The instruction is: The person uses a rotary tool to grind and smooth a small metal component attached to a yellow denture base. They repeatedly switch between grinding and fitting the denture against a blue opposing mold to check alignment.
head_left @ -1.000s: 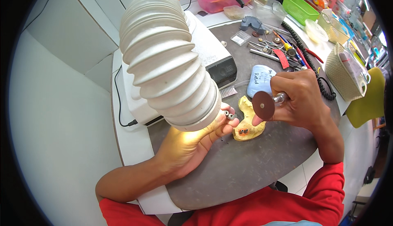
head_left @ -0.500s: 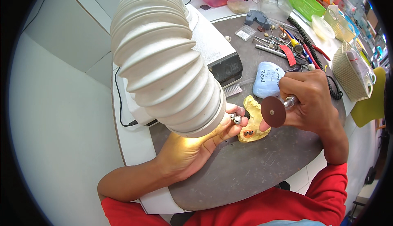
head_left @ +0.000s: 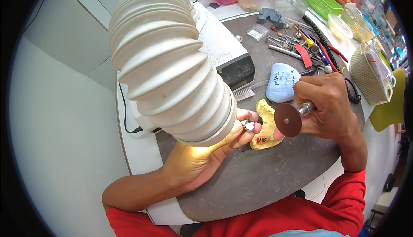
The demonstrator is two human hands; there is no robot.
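My left hand (head_left: 202, 159) pinches a small shiny metal dental crown piece (head_left: 249, 126) between thumb and fingertips, just beyond the mouth of the white ribbed hose. Closed round a handpiece (head_left: 306, 108) with a metal collar is my right hand (head_left: 329, 103). A thin brown cutting disc (head_left: 287, 121) is mounted on the handpiece, with a gap between it and the metal piece. Behind and below both hands, a yellow dental cast (head_left: 266, 109) lies on the grey bench mat. Orange-red patches with dark spots mark its near end. The disc hides part of the cast.
The wide ribbed hose (head_left: 172, 65) arches over my left hand from a white machine (head_left: 219, 35). A light-blue rounded block (head_left: 282, 84) and a brush (head_left: 245, 94) lie beyond the cast. Hand tools (head_left: 288, 50) crowd the back right, near a woven basket (head_left: 365, 71).
The metal piece has turned slightly in my left fingertips. The disc stays at nearly the same place, and both hands have barely moved.
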